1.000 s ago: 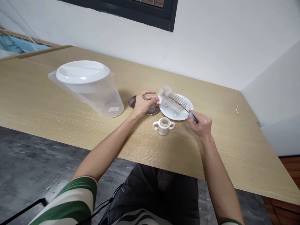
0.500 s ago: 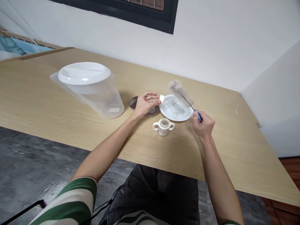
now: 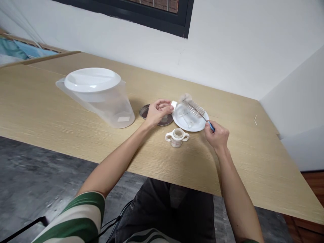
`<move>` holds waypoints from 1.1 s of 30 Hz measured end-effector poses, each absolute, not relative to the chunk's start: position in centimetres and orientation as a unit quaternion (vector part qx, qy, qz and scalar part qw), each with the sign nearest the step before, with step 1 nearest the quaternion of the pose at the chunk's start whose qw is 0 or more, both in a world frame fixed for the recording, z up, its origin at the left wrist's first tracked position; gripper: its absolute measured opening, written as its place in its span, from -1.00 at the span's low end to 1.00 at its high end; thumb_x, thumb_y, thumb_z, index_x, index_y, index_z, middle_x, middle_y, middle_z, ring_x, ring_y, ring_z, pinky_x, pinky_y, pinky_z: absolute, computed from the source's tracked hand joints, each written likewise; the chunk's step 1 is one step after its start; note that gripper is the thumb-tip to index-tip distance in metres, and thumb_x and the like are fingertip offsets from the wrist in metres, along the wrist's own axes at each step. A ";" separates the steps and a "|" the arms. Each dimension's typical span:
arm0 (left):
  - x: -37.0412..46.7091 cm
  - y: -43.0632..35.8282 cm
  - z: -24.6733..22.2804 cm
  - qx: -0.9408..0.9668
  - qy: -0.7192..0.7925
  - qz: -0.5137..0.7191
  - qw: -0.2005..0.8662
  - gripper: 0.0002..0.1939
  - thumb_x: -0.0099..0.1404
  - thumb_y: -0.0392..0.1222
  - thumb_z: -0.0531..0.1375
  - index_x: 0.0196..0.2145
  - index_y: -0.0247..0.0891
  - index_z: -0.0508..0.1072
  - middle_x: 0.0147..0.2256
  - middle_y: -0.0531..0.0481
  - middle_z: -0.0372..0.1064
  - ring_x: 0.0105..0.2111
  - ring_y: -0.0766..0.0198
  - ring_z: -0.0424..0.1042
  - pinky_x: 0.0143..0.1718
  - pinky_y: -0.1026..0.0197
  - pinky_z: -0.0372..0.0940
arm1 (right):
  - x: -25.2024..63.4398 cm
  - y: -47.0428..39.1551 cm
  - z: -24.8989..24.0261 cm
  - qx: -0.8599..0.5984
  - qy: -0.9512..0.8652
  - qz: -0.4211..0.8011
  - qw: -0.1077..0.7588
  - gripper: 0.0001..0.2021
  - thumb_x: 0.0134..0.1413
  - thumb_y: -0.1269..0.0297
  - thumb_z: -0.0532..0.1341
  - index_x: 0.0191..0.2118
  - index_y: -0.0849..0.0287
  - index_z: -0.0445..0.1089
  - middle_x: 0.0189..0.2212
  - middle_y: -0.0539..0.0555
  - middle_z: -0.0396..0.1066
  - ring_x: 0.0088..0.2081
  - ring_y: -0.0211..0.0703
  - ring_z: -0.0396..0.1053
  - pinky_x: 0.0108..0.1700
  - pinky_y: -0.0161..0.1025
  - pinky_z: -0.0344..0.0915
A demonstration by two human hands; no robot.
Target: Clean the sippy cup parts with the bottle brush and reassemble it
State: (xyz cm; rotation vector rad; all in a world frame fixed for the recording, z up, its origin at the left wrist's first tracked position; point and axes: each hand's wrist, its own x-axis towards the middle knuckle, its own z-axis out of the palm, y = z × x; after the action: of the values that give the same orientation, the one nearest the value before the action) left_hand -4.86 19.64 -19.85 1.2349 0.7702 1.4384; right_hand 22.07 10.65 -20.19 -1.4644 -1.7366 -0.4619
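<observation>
My left hand (image 3: 159,113) holds a small white cap (image 3: 174,105) between thumb and fingers, above the dark round tray (image 3: 144,111). My right hand (image 3: 217,134) is closed round the blue handle of a bottle brush (image 3: 194,107). The brush's pale bristles are over the white plate (image 3: 194,127), slanting up to the left. A clear, thin item (image 3: 187,120) lies on that plate. Between my hands, nearer to me, a small white two-handled cup (image 3: 176,138) stands upright with its top open.
A large translucent pitcher (image 3: 108,104) with a white lid (image 3: 92,79) stands at the left on the wooden table (image 3: 63,135). A thin white bent piece (image 3: 255,119) lies at the right. Behind the table is a wall.
My right hand has moved slightly left, and the brush head has come down lower over the plate. My left hand still holds the cap, almost unmoved.
</observation>
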 end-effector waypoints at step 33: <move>-4.8 19.3 -19.5 0.464 0.306 0.579 0.597 -0.39 -0.04 -0.11 0.51 -0.05 -0.33 0.46 -0.25 -0.11 0.54 -0.27 0.24 0.54 -0.06 0.15 0.45 | 21.9 10.4 -20.1 -0.501 -0.722 -0.197 0.436 -0.75 0.24 0.25 0.11 -0.30 0.23 0.51 -0.60 -0.02 0.40 -0.57 -0.32 0.30 -0.48 -0.34 0.11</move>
State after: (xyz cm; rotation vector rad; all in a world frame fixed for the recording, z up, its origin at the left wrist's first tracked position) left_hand -4.82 19.35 -19.54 1.0774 0.7105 1.3437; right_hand 21.91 10.44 -20.14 -1.2457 -1.7957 -0.4907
